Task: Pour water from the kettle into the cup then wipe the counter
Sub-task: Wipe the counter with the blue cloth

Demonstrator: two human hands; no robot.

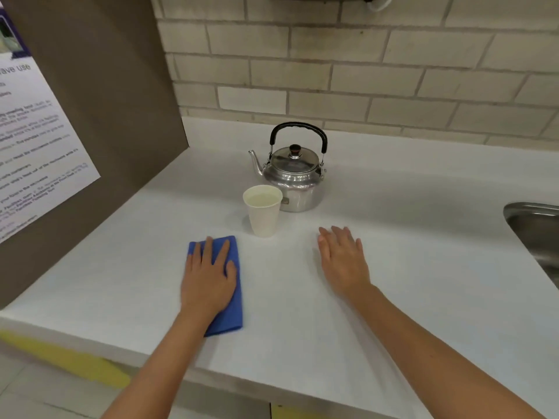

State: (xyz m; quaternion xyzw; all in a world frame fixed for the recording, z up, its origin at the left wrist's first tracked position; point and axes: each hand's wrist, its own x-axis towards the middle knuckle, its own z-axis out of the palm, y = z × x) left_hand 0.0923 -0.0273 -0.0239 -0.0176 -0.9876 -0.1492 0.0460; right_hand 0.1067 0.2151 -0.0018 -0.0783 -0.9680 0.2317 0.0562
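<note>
Fingers (208,252) of the left hand (208,279) lie spread and flat, pressing on a folded blue cloth (233,297) that shows past the fingertips and along the thumb side. The right hand (343,261) rests palm down on bare counter (393,297), its fingers flat and slightly apart, holding nothing.

Just beyond the left fingertips and a little to the right stands a white paper cup (263,213), upright, holding water near its rim. Directly behind the cup sits a shiny steel kettle (295,176), lid on, black handle raised, spout pointing left.

The counter is white and smooth. Far to the right of the right hand is a steel sink (535,234). Behind is a pale tiled wall (363,71); left of the left hand, a brown panel (106,116) bears a printed notice (33,140).
</note>
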